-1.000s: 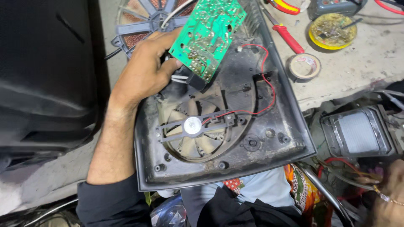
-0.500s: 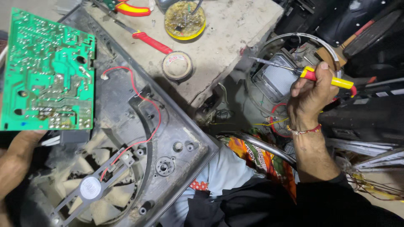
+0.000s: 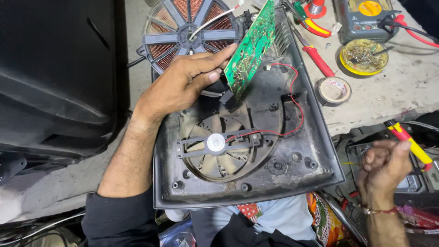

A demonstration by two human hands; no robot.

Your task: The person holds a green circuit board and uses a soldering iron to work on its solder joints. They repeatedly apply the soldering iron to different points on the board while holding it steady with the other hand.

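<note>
My left hand (image 3: 183,82) grips a green circuit board (image 3: 250,48), tilted on edge above the dark plastic base (image 3: 292,155) of an opened induction cooker. A round fan (image 3: 219,144) sits in the base, and a thin red wire (image 3: 292,103) runs from the board to it. Behind the base lies the copper coil disc (image 3: 187,27). My right hand (image 3: 383,171) is low at the right, off the base, closed around a yellow and red screwdriver (image 3: 409,142).
On the concrete bench at the back right lie red-handled pliers (image 3: 313,50), a roll of tape (image 3: 334,89), a yellow tin (image 3: 363,56) of solder scraps and a grey multimeter (image 3: 366,16). A large black casing (image 3: 55,73) fills the left side.
The view swung back left onto the cooker base. My left hand turned the circuit board from flat to on edge. My right hand, with the screwdriver, came down to the lower right.
</note>
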